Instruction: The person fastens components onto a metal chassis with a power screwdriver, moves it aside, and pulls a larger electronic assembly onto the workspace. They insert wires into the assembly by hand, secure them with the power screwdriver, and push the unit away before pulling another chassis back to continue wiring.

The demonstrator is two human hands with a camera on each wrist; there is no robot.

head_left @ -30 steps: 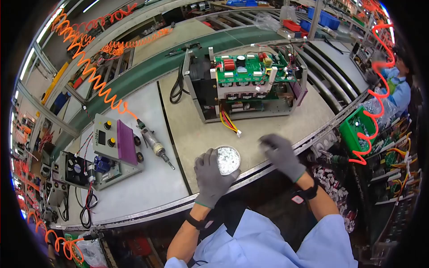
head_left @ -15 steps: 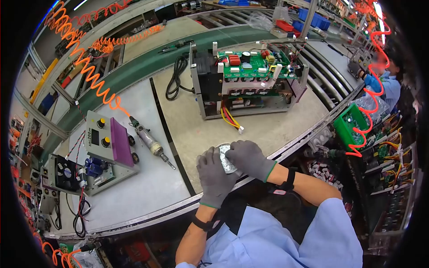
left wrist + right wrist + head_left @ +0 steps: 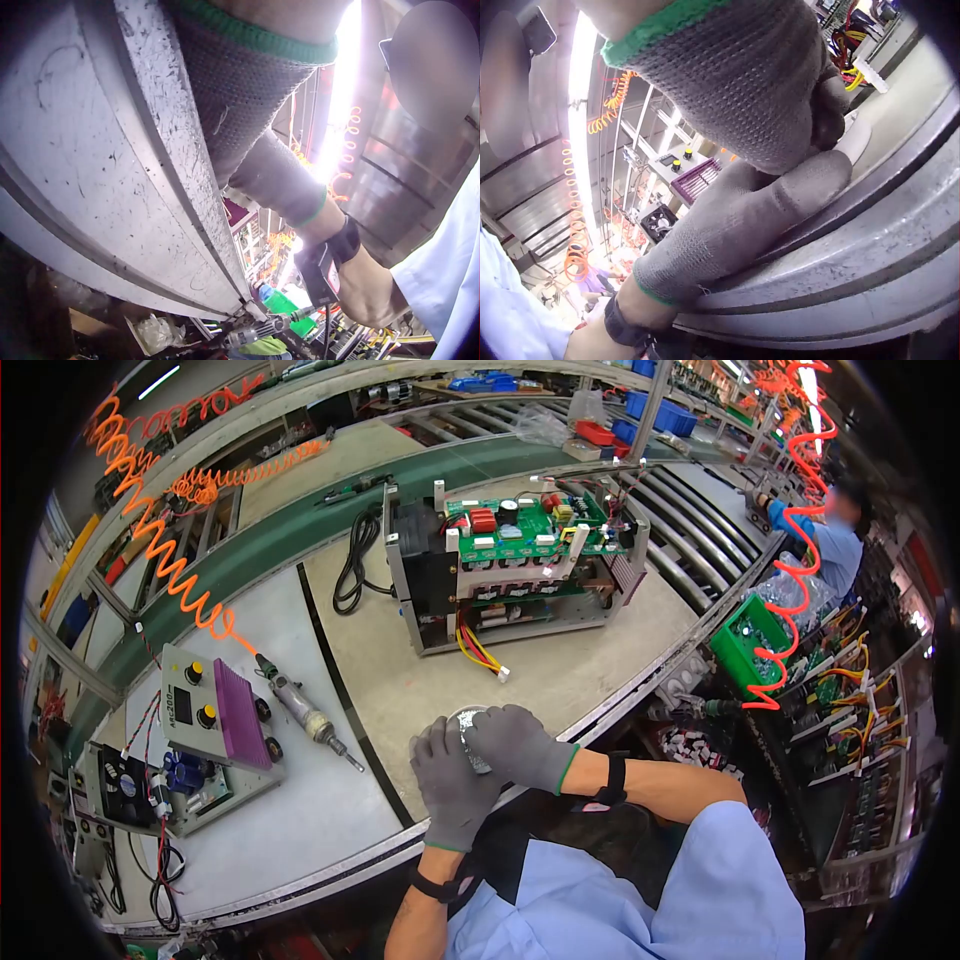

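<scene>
Workbench (image 3: 575, 685) panels spread beneath an open chassis (image 3: 430, 560) topped with a green circuit board (image 3: 530, 530). Left of the chassis sits a smaller purple-sided unit (image 3: 235, 715); in front and left of the chassis lies a driver (image 3: 306, 715). Directly in front of the chassis, the right hand (image 3: 520, 750) bends over, its fingertips hidden, so I cannot tell whether they pinch anything; the left hand (image 3: 450, 785) grips a round dish (image 3: 859, 137) of silvery parts (image 3: 466, 720).

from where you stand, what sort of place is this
Probably an electronics assembly line: a green circuit board tops an open chassis, a handheld power driver is connected to a coiled orange hose, and metal conveyor rollers lie alongside.
</scene>
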